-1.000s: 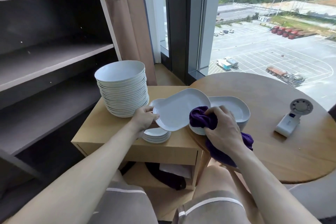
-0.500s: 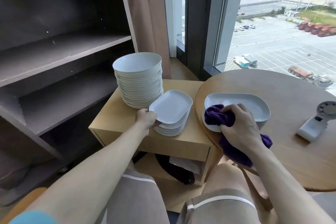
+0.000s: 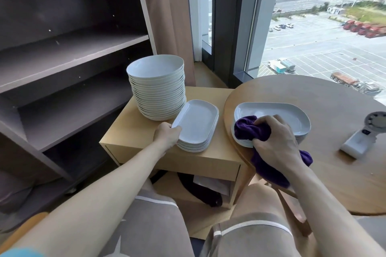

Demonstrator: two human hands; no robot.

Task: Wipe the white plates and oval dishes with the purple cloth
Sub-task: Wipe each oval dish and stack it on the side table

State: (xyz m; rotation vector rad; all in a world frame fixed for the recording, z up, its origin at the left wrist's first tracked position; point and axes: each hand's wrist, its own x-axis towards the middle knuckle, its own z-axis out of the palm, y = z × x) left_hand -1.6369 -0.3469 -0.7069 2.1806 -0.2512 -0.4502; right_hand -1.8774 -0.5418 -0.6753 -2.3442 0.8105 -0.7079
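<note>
A white oval dish (image 3: 196, 120) lies on top of a low stack of the same dishes on the small wooden cabinet (image 3: 133, 137). My left hand (image 3: 167, 134) still grips that dish by its near left rim. Behind it rises a tall stack of round white plates (image 3: 156, 87). On the round wooden table (image 3: 325, 165) a second stack of oval dishes (image 3: 277, 116) sits near the left edge. My right hand (image 3: 275, 142) is closed on the purple cloth (image 3: 248, 127), which rests bunched on the near left rim of that stack and hangs below my wrist.
A white hand-held fan (image 3: 363, 133) lies on the table to the right. Dark empty shelves (image 3: 69, 62) stand to the left, a brown curtain (image 3: 167, 23) and a large window behind. The cabinet's open lower compartment holds dark cloth and paper (image 3: 204, 188). My knees are below.
My left hand carried the wiped oval dish left and set it down on the low stack on the cabinet. My right hand stayed on the table's dish stack with the cloth.
</note>
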